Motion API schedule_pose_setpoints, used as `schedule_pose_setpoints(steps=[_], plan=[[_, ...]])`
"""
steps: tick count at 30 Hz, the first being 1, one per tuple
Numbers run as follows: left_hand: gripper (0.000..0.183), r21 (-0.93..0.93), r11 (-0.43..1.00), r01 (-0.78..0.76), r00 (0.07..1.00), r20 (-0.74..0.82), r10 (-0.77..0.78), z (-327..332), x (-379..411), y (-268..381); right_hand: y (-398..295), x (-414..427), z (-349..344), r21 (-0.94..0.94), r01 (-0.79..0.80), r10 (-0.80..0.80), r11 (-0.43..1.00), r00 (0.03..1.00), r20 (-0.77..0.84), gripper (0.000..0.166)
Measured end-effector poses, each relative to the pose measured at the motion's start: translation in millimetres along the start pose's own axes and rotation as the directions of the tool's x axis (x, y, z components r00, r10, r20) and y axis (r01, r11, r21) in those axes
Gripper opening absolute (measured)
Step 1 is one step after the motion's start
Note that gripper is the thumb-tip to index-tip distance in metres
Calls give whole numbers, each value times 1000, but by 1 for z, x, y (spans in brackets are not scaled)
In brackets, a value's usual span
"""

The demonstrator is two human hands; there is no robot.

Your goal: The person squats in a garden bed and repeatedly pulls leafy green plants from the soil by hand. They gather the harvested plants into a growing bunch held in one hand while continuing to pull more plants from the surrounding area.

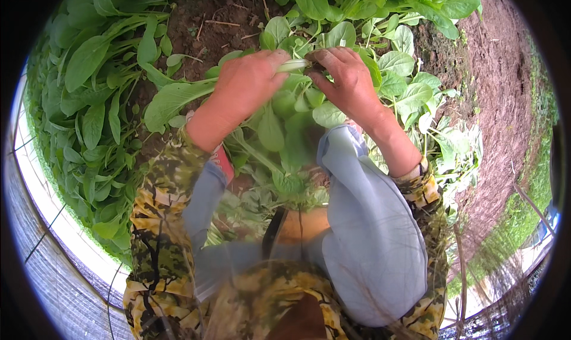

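My left hand (252, 79) is wrapped around a leafy green plant. The plant's pale stalk base (292, 65) sticks out between thumb and forefinger, pointing right. Its broad leaf (176, 102) spreads out to the left behind my wrist. At the base end, the thumb and forefinger of my right hand (345, 72) pinch from above and below. What lies between those fingertips is small and partly hidden. Beneath both hands are more leafy greens (272, 126), some blurred, between my legs. Small leaves (339, 34) stand just beyond my fingers.
Dense rows of greens (89, 117) fill the left side, with more plants (321, 1) ahead. Bare brown soil (214, 23) shows between them. Loose leaves (450, 148) lie right of my knee (343, 148). A dirt path (499, 117) runs along the right. An orange object (303, 226) sits beneath me.
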State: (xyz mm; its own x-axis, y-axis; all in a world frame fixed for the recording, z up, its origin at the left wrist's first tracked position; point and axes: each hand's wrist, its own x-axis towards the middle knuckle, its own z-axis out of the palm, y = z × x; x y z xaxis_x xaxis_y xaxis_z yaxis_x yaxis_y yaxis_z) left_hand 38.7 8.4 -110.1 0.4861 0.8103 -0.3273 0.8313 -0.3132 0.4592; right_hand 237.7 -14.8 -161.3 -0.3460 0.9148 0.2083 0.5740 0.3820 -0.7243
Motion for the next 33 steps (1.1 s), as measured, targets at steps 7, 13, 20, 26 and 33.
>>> schedule_pose_setpoints(steps=[7, 13, 20, 26, 33], plan=[[21, 9, 1000, -23, 1000, -10, 23, 13, -3, 0, 5, -10, 10, -134, 48, -41, 990, 998, 55, 17], [20, 210, 974, -80, 997, 29, 76, 26, -9, 0, -4, -10, 8, -103, -81, 97, 991, 981, 171, 10], [21, 340, 929, -144, 983, -62, 174, 21, -26, 1, 36, -28, 7, 191, -496, 480, 847, 868, 128, 24], [21, 361, 929, -84, 996, 32, 77, 8, -58, -12, 38, -46, 16, -164, -356, 385, 920, 899, 210, 17], [18, 355, 935, -5, 987, 155, -54, 1, -96, -43, 30, -40, 33, -164, -184, 205, 969, 971, 124, 31]])
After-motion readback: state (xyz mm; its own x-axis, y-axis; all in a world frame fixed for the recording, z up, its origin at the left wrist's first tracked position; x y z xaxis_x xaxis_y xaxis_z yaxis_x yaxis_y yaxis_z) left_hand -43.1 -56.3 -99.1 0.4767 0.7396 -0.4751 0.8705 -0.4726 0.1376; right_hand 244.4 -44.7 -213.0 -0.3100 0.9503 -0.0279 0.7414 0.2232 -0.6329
